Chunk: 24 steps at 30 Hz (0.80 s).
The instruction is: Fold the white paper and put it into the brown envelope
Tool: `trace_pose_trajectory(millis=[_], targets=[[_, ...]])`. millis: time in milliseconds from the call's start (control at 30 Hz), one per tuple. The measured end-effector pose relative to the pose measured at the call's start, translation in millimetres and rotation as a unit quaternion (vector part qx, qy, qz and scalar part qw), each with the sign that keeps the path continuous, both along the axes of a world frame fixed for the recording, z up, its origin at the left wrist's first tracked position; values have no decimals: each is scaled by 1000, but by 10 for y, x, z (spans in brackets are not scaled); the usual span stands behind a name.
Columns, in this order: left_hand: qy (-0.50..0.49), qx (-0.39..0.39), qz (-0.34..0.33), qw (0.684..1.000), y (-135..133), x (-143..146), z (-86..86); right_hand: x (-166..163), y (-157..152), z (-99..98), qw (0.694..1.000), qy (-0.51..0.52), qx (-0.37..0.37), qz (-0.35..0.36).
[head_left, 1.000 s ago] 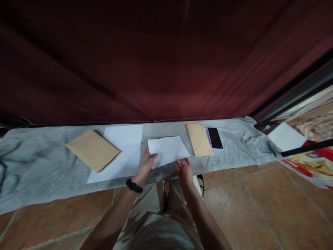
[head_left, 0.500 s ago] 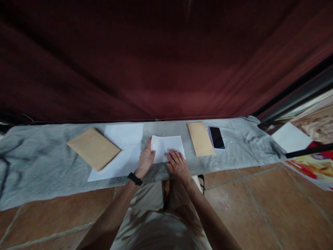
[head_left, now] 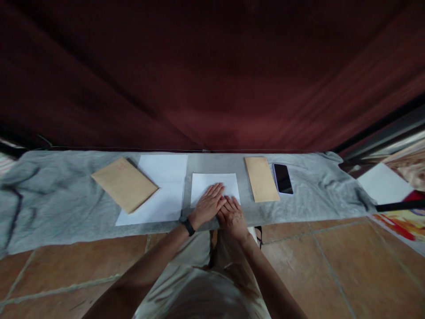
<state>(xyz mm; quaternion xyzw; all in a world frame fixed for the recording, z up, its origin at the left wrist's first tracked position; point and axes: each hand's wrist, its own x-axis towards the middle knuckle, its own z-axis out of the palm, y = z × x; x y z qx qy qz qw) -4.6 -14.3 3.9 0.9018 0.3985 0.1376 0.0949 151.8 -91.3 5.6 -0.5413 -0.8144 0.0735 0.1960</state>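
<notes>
A white sheet of paper, apparently folded, lies on the grey cloth in front of me. My left hand rests flat across its middle, fingers stretched toward the upper right. Beside it, my right hand lies flat on the paper's lower right part, its fingers touching or just under the left fingertips. Both hands cover the lower middle of the sheet. To the left, larger white paper with a crease lies partly beneath a stack of brown envelopes. One narrower brown envelope lies to the right.
A phone with a dark screen lies right of the narrow envelope. The grey cloth covers a long narrow surface. Behind it hangs a dark red curtain. At far right are a white sheet and a dark bar.
My left hand has let go of the paper's left edge and moved right, flat, to beside my right hand. The lifted left side of the sheet now lies flat. The view has shifted slightly.
</notes>
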Motion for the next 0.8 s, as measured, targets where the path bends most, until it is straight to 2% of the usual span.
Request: trace_pose_trajectory(millis=[133,367,533,633,800], targets=[[23,19,-4,1000,134,-48,-86,24,-27,2,1000,12,-4,1],[35,46,7,998,383,-58,-59,49,-35,29,999,33,-4,5],[43,40,26,998,528,-29,-85,83,-43,-27,998,61,-1,9],[40,37,30,998,533,-27,-110,103,-43,-88,995,98,0,6],[24,29,20,999,380,-46,-114,110,-33,-178,986,158,-2,-45]])
